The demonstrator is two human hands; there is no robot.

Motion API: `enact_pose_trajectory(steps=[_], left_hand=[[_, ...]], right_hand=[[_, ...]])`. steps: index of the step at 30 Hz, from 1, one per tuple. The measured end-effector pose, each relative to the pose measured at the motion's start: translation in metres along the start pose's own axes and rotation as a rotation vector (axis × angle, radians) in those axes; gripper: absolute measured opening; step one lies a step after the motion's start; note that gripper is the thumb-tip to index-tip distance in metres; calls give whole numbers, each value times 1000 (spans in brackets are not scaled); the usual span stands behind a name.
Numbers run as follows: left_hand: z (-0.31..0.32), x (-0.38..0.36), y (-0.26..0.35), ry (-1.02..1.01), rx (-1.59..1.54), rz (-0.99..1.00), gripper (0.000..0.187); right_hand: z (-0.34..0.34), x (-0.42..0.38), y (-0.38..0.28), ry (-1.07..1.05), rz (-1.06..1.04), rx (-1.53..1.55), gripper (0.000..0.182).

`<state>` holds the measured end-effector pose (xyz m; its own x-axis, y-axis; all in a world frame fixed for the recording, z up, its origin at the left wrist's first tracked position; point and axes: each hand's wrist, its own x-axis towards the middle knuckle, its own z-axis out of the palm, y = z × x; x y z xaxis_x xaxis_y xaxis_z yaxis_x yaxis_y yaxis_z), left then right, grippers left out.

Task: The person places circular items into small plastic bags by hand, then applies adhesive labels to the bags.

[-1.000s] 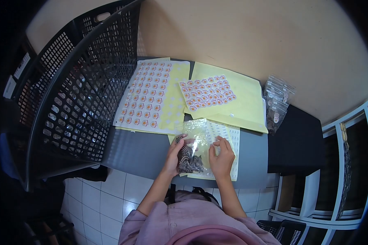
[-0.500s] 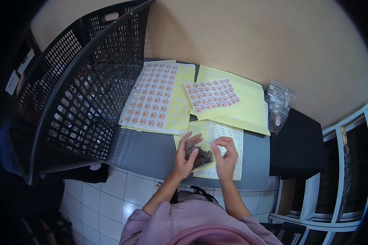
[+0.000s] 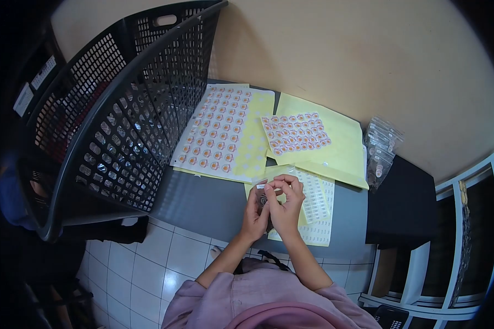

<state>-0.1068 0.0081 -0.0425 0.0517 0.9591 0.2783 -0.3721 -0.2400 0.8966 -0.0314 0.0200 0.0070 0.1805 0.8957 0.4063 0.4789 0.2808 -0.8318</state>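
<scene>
Between my two hands is a clear zip plastic bag (image 3: 263, 200) with dark, striped coiled pieces inside, mostly covered by my fingers. My left hand (image 3: 252, 219) is closed around the bag's left side. My right hand (image 3: 286, 211) has its fingers curled together at the bag's upper part, and its thumb touches a small white label (image 3: 260, 186) there. Just right of my hands lies a sheet of small printed labels (image 3: 314, 205), on top of another label sheet.
A large black plastic basket (image 3: 123, 129) holding shiny clear bags stands at the left. Sheets of round orange-and-white stickers (image 3: 211, 134) and a smaller sticker sheet (image 3: 296, 132) lie behind my hands. Several filled bags (image 3: 380, 151) sit at the right, near a black-covered surface (image 3: 403, 205).
My right hand has moved left and closed against the bag, where a white label now shows. The bag's contents are more hidden. The view has shifted slightly.
</scene>
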Motion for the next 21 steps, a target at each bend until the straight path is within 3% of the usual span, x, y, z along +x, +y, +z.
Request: enact_pose_trajectory(steps=[15,21], left_hand=[[-1,-1,-2,-28,29,16,43],[2,-2,2,-35,35,22,44]], right_hand=[[1,2,-6,73,-56,-218,11],[2,6,7,109,90,205,21]])
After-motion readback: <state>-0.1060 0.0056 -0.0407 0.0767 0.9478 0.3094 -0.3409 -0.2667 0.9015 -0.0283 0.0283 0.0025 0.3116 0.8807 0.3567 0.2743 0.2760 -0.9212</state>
